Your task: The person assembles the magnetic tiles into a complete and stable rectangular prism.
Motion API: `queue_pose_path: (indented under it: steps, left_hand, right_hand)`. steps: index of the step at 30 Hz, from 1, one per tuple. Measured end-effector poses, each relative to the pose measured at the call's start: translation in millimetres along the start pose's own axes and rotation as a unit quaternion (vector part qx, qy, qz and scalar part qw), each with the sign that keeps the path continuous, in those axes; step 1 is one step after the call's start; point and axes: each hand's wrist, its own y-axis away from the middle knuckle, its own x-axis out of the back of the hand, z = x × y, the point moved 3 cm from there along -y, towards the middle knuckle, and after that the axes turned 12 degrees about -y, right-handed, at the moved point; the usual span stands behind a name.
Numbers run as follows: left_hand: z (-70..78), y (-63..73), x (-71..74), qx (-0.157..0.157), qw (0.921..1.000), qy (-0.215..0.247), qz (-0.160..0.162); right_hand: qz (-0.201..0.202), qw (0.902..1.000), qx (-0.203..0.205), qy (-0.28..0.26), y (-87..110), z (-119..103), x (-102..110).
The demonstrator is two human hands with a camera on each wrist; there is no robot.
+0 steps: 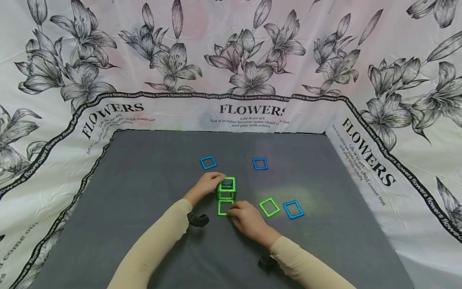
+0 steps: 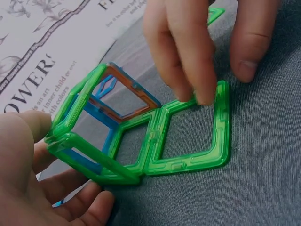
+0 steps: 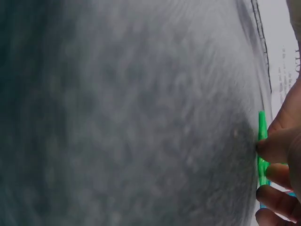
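Green, blue and orange square-framed magnetic tiles form a small box (image 2: 84, 103) at the middle of the table, with an open frame inside each tile. My left hand (image 1: 208, 184) grips the box from its left side, thumb on an upper green edge and fingers around the back and below. A flat green magnetic tile (image 2: 223, 127) lies against the near side of the box. My right hand (image 1: 249, 218) is at that tile's right edge, fingertips touching or just over it, with thumb and fingers apart. In the right wrist view a green edge (image 3: 262, 165) shows beside the fingers.
Two blue tiles (image 1: 211, 167) (image 1: 261, 169) lie flat beyond the box. To the right lie a loose green tile (image 1: 274, 213) and another blue tile (image 1: 297, 216). Black devices (image 1: 197, 219) sit at both wrists. A flower-printed cloth (image 1: 187, 114) borders the grey table (image 1: 144, 172).
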Motion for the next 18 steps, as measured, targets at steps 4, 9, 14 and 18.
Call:
queue_pose_path:
  steps: [4, 9, 14, 18]
  left_hand:
    - [-1.4, 1.9, 1.9, 0.0, 0.9999, -0.01, 0.005]
    - [-6.7, 4.8, 7.5, 0.005, 0.9996, -0.028, 0.006]
    - [-14.8, 13.5, 13.4, 0.009, 0.9993, -0.037, 0.001]
    - [-17.9, 24.2, 13.4, 0.004, 0.9994, -0.035, 0.006]
  right_hand:
    - [0.014, 0.9989, 0.039, 0.024, 0.0, 4, -1]
    - [0.018, 0.9983, 0.037, 0.041, -0.4, 12, 3]
    - [0.01, 0.9989, -0.011, 0.044, -1.9, 23, 9]
    - [-0.014, 0.9972, -0.061, 0.042, -7.6, 31, 18]
